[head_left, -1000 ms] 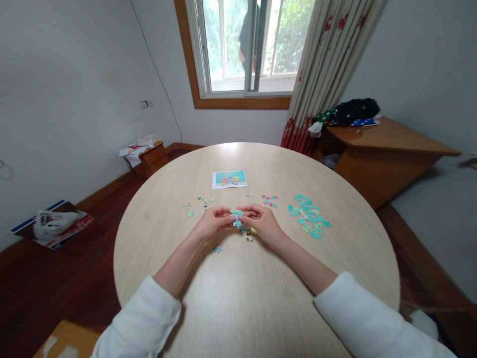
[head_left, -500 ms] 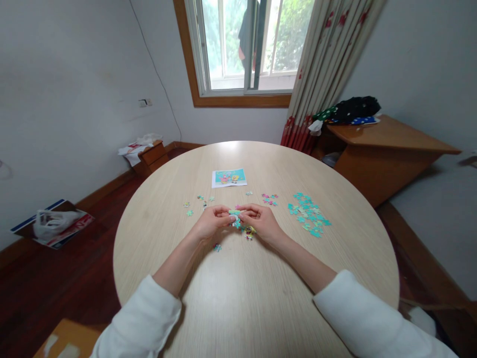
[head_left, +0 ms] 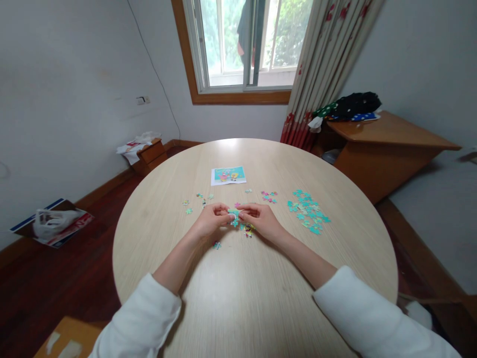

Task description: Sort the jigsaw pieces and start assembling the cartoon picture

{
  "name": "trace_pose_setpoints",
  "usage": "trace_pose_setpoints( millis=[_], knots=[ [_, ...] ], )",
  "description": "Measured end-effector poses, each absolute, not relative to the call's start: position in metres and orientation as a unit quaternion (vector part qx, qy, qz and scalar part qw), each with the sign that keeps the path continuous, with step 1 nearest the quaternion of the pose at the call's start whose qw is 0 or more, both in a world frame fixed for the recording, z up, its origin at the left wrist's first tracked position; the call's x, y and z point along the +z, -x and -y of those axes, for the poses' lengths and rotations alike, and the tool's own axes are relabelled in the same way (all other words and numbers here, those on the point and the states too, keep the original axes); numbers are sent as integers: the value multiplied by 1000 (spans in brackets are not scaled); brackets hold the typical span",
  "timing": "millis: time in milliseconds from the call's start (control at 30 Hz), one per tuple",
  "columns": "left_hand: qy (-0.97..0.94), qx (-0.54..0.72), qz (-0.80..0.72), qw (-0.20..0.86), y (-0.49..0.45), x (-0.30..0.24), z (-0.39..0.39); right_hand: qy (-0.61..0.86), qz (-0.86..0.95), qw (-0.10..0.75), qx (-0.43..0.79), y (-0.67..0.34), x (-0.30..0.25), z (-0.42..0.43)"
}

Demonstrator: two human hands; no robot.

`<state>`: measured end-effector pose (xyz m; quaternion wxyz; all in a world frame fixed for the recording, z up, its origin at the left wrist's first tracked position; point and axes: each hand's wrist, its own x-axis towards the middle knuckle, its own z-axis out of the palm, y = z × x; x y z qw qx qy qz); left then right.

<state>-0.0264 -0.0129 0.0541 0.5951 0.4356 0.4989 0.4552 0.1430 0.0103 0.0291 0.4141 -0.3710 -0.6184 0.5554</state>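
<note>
Several joined jigsaw puzzle pieces [head_left: 234, 215], teal and white, are pinched between my two hands over the middle of the table. My left hand [head_left: 213, 219] grips their left side with thumb and fingers. On the right side, my right hand [head_left: 260, 219] holds them the same way, and the fingertips hide part of them. Just below lies a yellow cluster of puzzle pieces [head_left: 248, 229] with a cartoon face, close to my right hand. A single puzzle piece [head_left: 217, 245] rests nearer to me. Beyond my hands lies a pink piece [head_left: 237, 205].
A printed picture card [head_left: 228, 175] lies farther back on the round table [head_left: 261, 298]. Pink and teal pieces [head_left: 269, 197] sit to its right, and a large spread of teal pieces [head_left: 308, 211] lies farther right. Several loose pieces [head_left: 189, 211] are scattered at the left.
The whole view has shifted very slightly. Both hands keep their pinch on the joined pieces, and the right hand uncovers a little more of the yellow cluster.
</note>
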Motion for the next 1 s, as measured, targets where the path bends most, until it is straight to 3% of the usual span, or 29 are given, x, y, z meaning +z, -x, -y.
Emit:
trace_pose_setpoints(
  millis=[333,1000],
  knots=[
    [-465,439,-509,576,28,47,10,379,662,396,511,-146,25,-14],
    [-610,407,-545,407,25,35,12,409,703,373,447,-145,24,-14]
  ],
)
